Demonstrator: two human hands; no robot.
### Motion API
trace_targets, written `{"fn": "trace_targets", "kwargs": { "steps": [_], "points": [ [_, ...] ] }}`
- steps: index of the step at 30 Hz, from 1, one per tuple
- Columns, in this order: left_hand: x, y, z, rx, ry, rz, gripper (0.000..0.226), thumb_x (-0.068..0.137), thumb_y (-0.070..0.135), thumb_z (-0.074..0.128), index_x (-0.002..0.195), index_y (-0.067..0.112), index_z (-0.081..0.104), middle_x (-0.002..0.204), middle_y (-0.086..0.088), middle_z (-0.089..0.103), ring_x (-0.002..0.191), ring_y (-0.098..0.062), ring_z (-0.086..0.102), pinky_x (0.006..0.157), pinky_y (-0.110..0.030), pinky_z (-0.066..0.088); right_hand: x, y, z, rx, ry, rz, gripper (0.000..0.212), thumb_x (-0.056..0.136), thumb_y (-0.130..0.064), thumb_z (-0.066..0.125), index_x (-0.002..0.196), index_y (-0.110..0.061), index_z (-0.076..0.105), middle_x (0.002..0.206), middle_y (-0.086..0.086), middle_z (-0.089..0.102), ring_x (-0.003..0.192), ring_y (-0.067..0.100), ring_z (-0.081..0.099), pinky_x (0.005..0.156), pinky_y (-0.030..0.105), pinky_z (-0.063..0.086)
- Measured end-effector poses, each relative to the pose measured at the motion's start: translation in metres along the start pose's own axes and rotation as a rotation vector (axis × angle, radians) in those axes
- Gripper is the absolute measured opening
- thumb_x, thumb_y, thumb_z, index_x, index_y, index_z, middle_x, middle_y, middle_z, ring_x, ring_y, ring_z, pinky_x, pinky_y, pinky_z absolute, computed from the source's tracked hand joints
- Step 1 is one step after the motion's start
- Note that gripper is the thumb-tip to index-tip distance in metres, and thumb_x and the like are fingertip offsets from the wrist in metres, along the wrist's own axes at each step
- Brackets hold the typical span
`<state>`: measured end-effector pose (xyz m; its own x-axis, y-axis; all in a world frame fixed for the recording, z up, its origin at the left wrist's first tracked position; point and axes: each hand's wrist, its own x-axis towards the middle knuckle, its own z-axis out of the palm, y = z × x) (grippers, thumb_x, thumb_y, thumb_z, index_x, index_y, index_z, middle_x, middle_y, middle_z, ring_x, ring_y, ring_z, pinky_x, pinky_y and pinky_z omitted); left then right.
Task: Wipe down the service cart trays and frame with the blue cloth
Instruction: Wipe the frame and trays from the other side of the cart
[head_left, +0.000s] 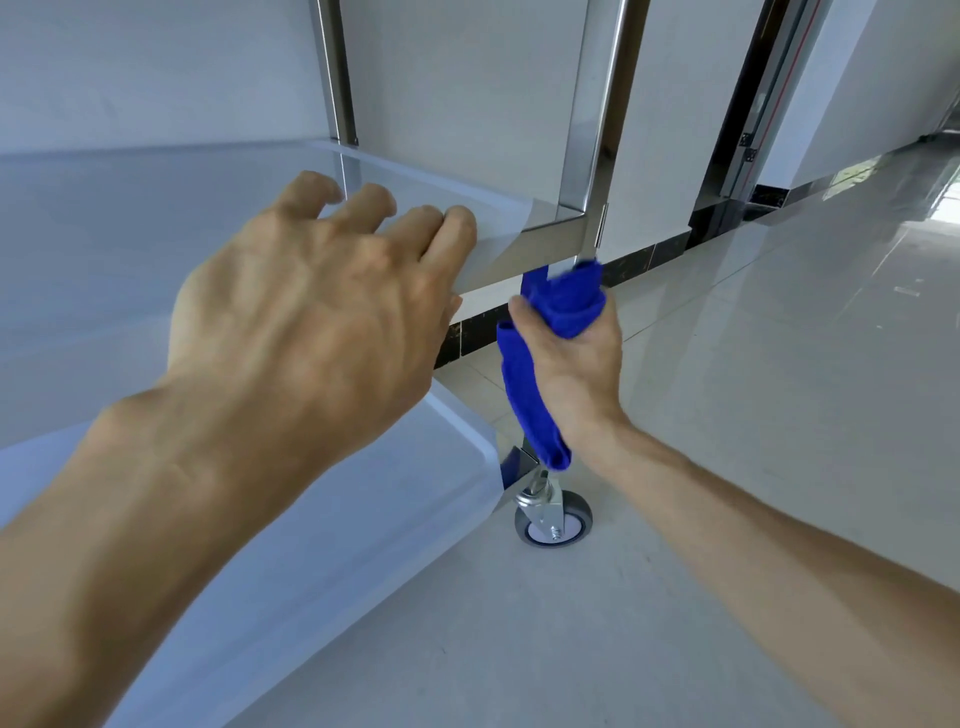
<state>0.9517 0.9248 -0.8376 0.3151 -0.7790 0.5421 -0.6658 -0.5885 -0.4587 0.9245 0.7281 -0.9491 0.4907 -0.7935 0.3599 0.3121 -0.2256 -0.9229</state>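
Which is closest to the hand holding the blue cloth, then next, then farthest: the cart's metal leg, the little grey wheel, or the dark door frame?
From the right hand:
1. The metal leg: the blue cloth in that hand is wrapped round it.
2. The grey wheel: below the hand, on the floor.
3. The dark door frame: far back, up and to the right.

Bright, even daylight; floor (779, 364) glare at right; wide-angle bending at edges.

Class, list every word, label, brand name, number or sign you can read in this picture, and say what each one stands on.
None: no readable text shows on the cart tray, the frame post, the blue cloth, the caster wheel or the door frame.
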Motion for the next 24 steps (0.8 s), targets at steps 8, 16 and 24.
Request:
{"fn": "trace_targets", "kwargs": {
  "steps": [8,16,24],
  "points": [
    [-0.002,0.000,-0.007,-0.024,0.001,0.024,0.035,0.101,0.033,0.029,0.124,0.012,0.046,0.106,-0.004,0.064,0.095,-0.034,0.062,0.074,-0.046,0.046,-0.035,0.058,-0.030,-0.169,-0.208,0.254,0.033,0.085,-0.023,0.079,0.103,-0.029,0.052,0.084,-0.011,0.070,0.083,0.020,0.070,0.069,0.033,0.061],
    [-0.002,0.000,-0.010,-0.069,0.031,0.027,0.033,0.100,0.028,0.035,0.122,0.011,0.053,0.101,-0.005,0.067,0.089,-0.033,0.065,0.069,-0.043,0.050,-0.021,0.013,-0.056,0.009,-0.301,0.391,0.023,0.086,-0.021,0.078,0.103,-0.013,0.064,0.089,0.010,0.071,0.077,0.024,0.066,0.066,0.032,0.058],
    [0.011,-0.003,-0.022,-0.195,0.033,-0.051,0.026,0.082,0.047,0.065,0.098,0.026,0.065,0.079,0.010,0.069,0.069,-0.021,0.066,0.055,-0.033,0.046,0.020,-0.113,-0.064,0.462,-0.162,0.374,0.051,0.093,-0.054,0.058,0.125,-0.015,0.063,0.113,0.011,0.075,0.094,0.028,0.075,0.070,0.052,0.062]
  ]
}}
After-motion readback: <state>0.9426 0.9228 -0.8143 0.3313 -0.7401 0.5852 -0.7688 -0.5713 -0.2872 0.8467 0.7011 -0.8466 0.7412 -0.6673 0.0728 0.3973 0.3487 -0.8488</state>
